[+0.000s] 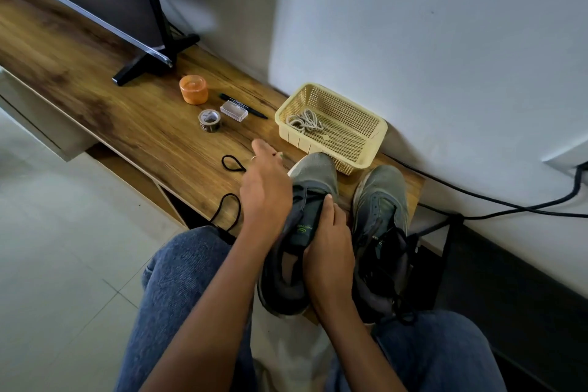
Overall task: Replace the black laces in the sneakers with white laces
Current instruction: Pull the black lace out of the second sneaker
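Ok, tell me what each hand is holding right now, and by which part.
The right hand grips the left sneaker at its tongue and collar. The left hand appears to pull the black lace; its fingertips are hidden.

L hand [265, 191] raised, fingers relaxed; R hand [329, 243] curled, gripping.

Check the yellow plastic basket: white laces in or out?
In. The white laces lie coiled inside the yellow plastic mesh basket, at its far-left corner; neither hand touches them.
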Tool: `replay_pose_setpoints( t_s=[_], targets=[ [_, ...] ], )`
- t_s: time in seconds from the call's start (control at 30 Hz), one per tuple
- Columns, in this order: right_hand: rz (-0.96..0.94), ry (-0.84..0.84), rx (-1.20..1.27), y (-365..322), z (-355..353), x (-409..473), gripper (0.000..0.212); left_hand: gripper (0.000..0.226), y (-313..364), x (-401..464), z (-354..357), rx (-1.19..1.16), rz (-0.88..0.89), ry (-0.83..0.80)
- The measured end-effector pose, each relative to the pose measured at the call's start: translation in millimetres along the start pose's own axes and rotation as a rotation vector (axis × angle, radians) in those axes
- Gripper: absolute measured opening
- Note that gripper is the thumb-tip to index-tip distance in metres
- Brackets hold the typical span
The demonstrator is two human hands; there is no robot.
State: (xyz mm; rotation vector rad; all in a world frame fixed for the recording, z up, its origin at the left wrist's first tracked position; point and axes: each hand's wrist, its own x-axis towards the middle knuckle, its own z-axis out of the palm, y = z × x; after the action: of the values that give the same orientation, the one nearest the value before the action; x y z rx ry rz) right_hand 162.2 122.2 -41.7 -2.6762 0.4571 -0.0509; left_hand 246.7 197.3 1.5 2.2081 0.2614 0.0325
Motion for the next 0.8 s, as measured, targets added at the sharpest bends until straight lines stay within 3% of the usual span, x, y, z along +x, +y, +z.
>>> replay_pose_setpoints(
  t_s=[0.13,0.27,0.37,0.47,0.6,0.8],
  targets=[
    [-0.022,-0.004,0.02,2.1,-3.8,-1.1,0.072,0.017,-6.3,1.2,-0.6,0.198,0.076,-0.091],
    [-0.142,0.111,-0.037,4.8,-1.8,4.3,0.057,0.054,-7.5,-0.9,-6.5,0.306,0.123,-0.264],
    [-0.251,0.114,-0.114,7.3,-4.7,20.9,0.044,0.075,-11.7,-12.0,-8.3,0.375,0.285,-0.531],
    [-0.297,0.039,-0.187,8.2,-9.4,38.1,0.026,0.084,-19.7,-18.0,-7.3,0.448,0.291,-0.744],
    [-0.274,0.054,-0.205,4.8,-13.2,48.8,0.021,0.096,-27.0,-19.1,-6.3,0.675,0.245,-0.783],
    [-0.274,0.149,-0.045,7.0,-10.3,52.2,0.009,0.08,-26.0,-23.3,-0.9,0.709,0.155,-0.778]
  ],
)
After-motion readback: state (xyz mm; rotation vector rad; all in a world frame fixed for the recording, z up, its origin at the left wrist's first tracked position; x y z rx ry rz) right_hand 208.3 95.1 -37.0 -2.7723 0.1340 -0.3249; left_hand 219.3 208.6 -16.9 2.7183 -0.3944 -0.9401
